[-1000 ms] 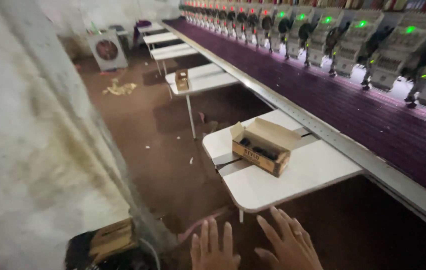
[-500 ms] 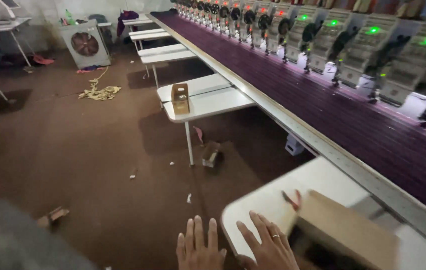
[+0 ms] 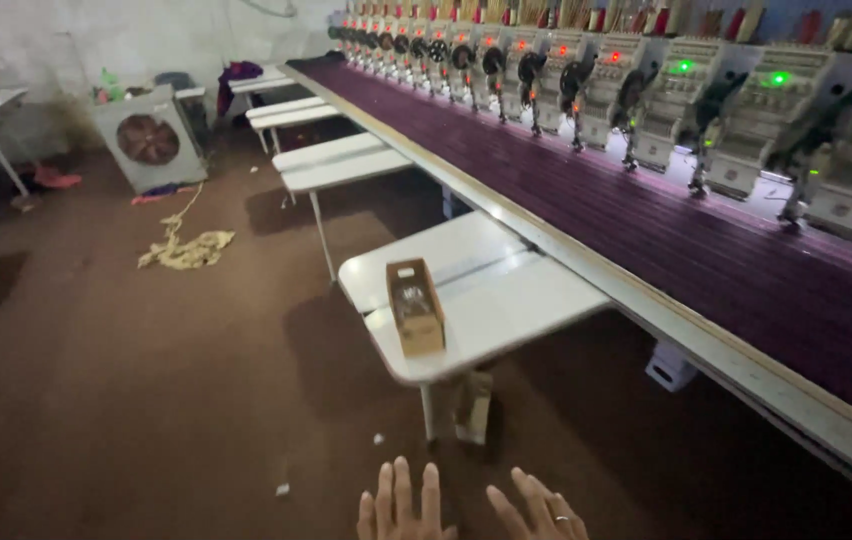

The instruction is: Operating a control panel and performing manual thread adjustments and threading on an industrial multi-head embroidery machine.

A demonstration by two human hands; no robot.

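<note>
Both hands are hovering at the bottom centre of the frame, the left hand (image 3: 401, 500) and right hand (image 3: 541, 510) spread flat, fingers apart, gripping nothing. Just above them a white table (image 3: 506, 320) is standing on the brown floor (image 3: 146, 400), carrying an open cardboard box (image 3: 416, 305) at its left edge. A long purple cloth (image 3: 666, 220) is running diagonally along the right under a row of embroidery heads (image 3: 646, 90). More tables (image 3: 331, 165), a fan (image 3: 149, 140) and a rope pile (image 3: 186, 250) are lying toward the upper left.
</note>
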